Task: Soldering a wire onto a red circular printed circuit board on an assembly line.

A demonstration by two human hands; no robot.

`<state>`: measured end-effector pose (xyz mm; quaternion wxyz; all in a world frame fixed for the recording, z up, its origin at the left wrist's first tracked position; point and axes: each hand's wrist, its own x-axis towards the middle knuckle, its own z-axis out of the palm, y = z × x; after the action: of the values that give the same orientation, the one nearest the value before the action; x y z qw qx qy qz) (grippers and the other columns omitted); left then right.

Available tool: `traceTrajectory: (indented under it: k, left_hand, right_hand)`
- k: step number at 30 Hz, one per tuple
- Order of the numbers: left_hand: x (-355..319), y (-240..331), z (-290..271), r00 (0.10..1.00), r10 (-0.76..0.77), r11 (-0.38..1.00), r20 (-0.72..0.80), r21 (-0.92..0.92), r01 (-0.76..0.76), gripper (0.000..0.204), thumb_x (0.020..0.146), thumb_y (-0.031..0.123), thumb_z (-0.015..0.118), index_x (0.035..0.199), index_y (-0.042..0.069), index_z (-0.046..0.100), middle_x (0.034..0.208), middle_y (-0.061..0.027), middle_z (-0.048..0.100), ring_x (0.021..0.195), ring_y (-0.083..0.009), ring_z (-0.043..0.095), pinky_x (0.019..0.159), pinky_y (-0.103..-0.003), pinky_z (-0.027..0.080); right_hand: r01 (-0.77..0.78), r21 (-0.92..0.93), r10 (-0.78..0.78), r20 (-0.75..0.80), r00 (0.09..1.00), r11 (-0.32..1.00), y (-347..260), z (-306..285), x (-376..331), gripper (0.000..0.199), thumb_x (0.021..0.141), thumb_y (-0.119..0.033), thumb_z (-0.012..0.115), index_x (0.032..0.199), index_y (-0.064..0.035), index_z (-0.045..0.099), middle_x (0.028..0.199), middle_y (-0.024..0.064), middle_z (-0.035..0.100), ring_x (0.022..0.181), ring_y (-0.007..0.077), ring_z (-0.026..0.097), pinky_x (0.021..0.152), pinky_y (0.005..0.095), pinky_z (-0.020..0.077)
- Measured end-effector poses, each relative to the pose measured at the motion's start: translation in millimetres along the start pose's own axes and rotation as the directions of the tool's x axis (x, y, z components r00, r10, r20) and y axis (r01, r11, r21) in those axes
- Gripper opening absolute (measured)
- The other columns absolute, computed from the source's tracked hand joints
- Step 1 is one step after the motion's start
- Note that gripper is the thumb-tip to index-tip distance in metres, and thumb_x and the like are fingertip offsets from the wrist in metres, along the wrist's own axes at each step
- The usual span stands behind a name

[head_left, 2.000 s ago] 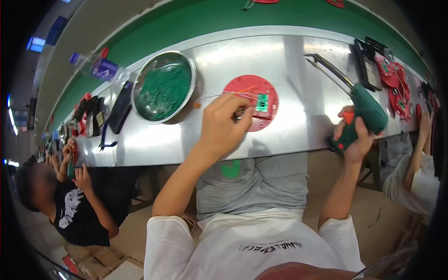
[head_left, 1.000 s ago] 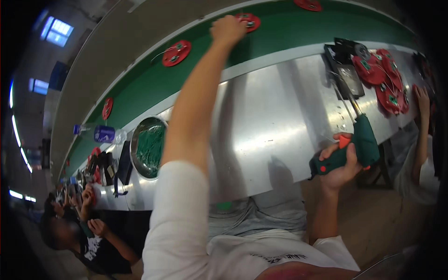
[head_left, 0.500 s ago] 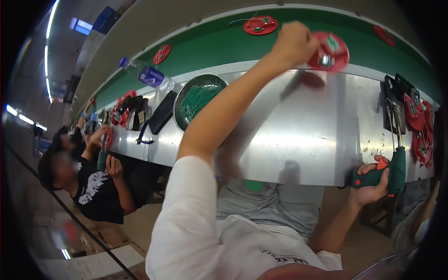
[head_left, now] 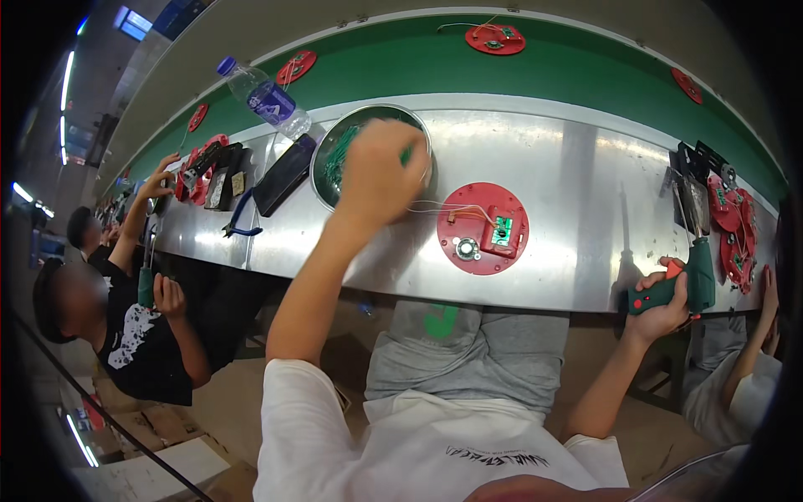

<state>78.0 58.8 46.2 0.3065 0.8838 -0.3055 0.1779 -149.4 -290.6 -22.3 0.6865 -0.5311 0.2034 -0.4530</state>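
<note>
My left hand (head_left: 381,171) is over the metal bowl (head_left: 425,138), blurred by motion, its fingertips hard to make out. Thin green pieces (head_left: 337,159) fill part of the bowl. To its right a round red disc (head_left: 483,261) lies on the metal table, carrying a small green circuit board (head_left: 502,230), a silver round part and pale wires that run toward my wrist. At the right, my right hand (head_left: 665,309) is closed round the grip of a green pistol-shaped power screwdriver (head_left: 701,276) with an orange trigger. Its long thin shaft points away from me.
Left of the bowl lie a black flat case (head_left: 284,176), blue-handled pliers (head_left: 242,227) and a plastic bottle (head_left: 272,102). Red discs (head_left: 495,38) rest on the green belt (head_left: 376,63) behind. More red parts (head_left: 736,226) are piled at right. A co-worker (head_left: 142,309) sits at left.
My left hand has let go of the red disc, which now lies on the table before me. That hand has moved left to the bowl. My right hand keeps its hold.
</note>
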Motion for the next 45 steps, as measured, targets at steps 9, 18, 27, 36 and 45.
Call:
traceTrajectory:
  k: [9, 18, 27, 36, 45]
  left_hand:
    - [34, -58, 19, 0.976, -0.141, 0.958, 0.164, 0.273, 0.092, 0.014, 0.084, 0.013, 0.066, 0.086, 0.000, 0.071, 0.087, -0.0186, 0.071, 0.085, -0.0383, 0.066, 0.081, -0.046, 0.053]
    - [43, -45, -43, 0.983, -0.159, 0.986, -0.091, -0.064, 0.153, 0.018, 0.085, 0.012, 0.064, 0.094, -0.001, 0.072, 0.079, -0.0142, 0.073, 0.072, -0.0212, 0.072, 0.069, -0.031, 0.055]
    - [15, -48, -43, 0.961, 0.019, 0.982, 0.274, 0.173, -0.069, 0.012, 0.081, 0.009, 0.067, 0.090, 0.002, 0.073, 0.089, -0.0130, 0.070, 0.089, -0.0324, 0.065, 0.081, -0.042, 0.051]
    - [21, -46, -21, 0.928, -0.057, 0.917, 0.369, 0.387, -0.098, 0.015, 0.082, 0.010, 0.063, 0.088, 0.003, 0.074, 0.096, -0.0146, 0.066, 0.097, -0.0336, 0.063, 0.087, -0.044, 0.052]
    - [23, -49, -28, 0.980, 0.148, 0.976, 0.133, 0.144, -0.167, 0.012, 0.084, 0.010, 0.065, 0.091, 0.001, 0.070, 0.098, -0.0141, 0.066, 0.094, -0.0325, 0.063, 0.085, -0.041, 0.051]
  right_hand:
    - [0.009, -0.017, -0.009, -0.021, 1.000, 1.000, -3, 16, -1, 0.030, 0.100, -0.023, 0.050, 0.108, 0.0048, 0.057, 0.095, 0.0162, 0.063, 0.054, 0.0153, 0.055, 0.048, 0.0296, 0.0469]
    - [0.011, -0.009, -0.011, -0.004, 1.000, 1.000, -4, 17, -1, 0.030, 0.099, -0.022, 0.050, 0.110, 0.0059, 0.056, 0.095, 0.0172, 0.064, 0.055, 0.0160, 0.057, 0.050, 0.0308, 0.0474]
    - [0.009, 0.017, -0.009, 0.027, 1.000, 1.000, -6, 15, -2, 0.029, 0.099, -0.020, 0.050, 0.109, 0.0060, 0.056, 0.095, 0.0185, 0.064, 0.054, 0.0164, 0.056, 0.050, 0.0306, 0.0475]
    - [0.005, 0.007, -0.005, 0.011, 1.000, 1.000, -7, 18, -2, 0.027, 0.099, -0.019, 0.051, 0.109, 0.0060, 0.057, 0.095, 0.0184, 0.064, 0.054, 0.0163, 0.057, 0.048, 0.0306, 0.0472]
    - [0.025, 0.009, -0.026, 0.062, 0.998, 1.000, -9, 17, -3, 0.027, 0.098, -0.017, 0.052, 0.110, 0.0072, 0.056, 0.095, 0.0194, 0.064, 0.054, 0.0164, 0.057, 0.048, 0.0300, 0.0471]
